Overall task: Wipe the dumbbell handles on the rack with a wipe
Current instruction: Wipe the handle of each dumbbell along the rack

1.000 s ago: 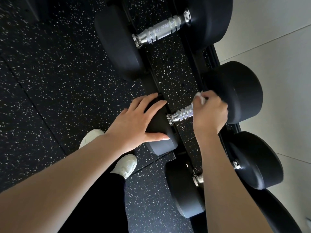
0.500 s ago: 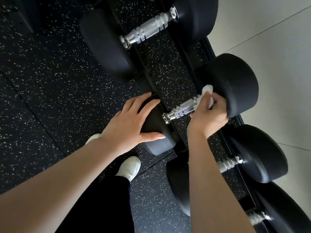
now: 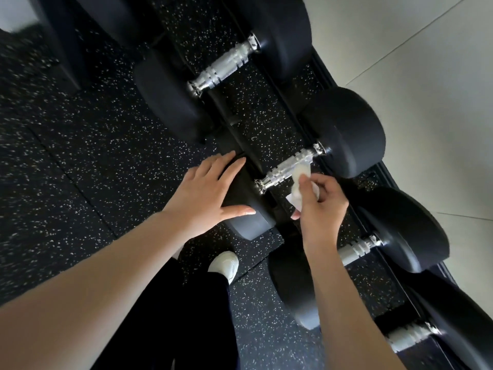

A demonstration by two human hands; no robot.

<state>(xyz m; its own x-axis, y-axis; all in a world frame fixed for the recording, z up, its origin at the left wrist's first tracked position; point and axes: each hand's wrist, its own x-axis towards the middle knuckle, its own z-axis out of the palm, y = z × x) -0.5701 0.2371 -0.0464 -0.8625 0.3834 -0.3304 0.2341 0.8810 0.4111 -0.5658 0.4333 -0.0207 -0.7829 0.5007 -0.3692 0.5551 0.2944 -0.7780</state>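
I see my left hand (image 3: 205, 193) resting flat, fingers straight, on the dumbbell head (image 3: 245, 209) while my right hand (image 3: 317, 204) pinches the wipe (image 3: 298, 180) against the chrome handle (image 3: 288, 166)

A black rubber floor (image 3: 80, 161) flecked with white spreads under everything. A white shoe (image 3: 225, 264) stands on it below a black trouser leg (image 3: 170, 316). Pale wall tiles (image 3: 426, 76) fill the right side.

I see dim light on the speckled floor (image 3: 80, 161), brighter at the pale wall (image 3: 426, 76). Chrome handles (image 3: 226, 66) glare. Edges bend and smear.
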